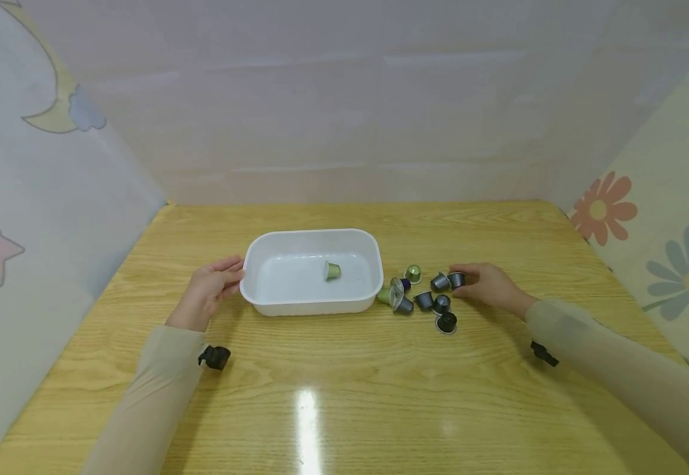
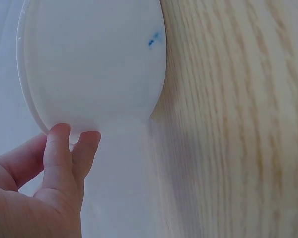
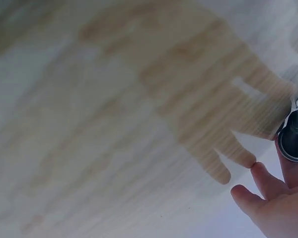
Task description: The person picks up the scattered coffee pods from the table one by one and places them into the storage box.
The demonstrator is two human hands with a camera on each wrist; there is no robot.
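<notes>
The person's right hand [image 1: 490, 287] rests on the wooden worktop [image 1: 344, 396] at the right edge of a loose cluster of coffee capsules. Its fingertips close around a dark grey capsule [image 1: 456, 280], the one farthest right in the group; the right wrist view shows that same capsule [image 3: 294, 141] caught between thumb and fingers, its round foil face turned towards the camera, while the remaining fingers [image 3: 268, 181] curl loosely beneath.

The white plastic tub [image 1: 311, 307] lies to the left of that hand, with the rest of the cluster between them: more dark capsules [image 1: 433, 303], a green one [image 1: 412, 273] standing near the tub's right end, and another dark one [image 1: 446, 322] nearest the person. The tub's long axis runs left to right across the worktop. One green capsule [image 1: 332, 270] already lies on its side inside, near the middle of the floor.

The left hand [image 1: 209, 290] is at the tub's left short end, fingers straight and held together, tips touching the rim. In the left wrist view the fingers [image 2: 57, 158] press against the tub's rounded outer wall [image 2: 94, 64] without curling round it.

The right hand is clearly the nearer one to the capsules; the left is the nearer to the tub.
</notes>
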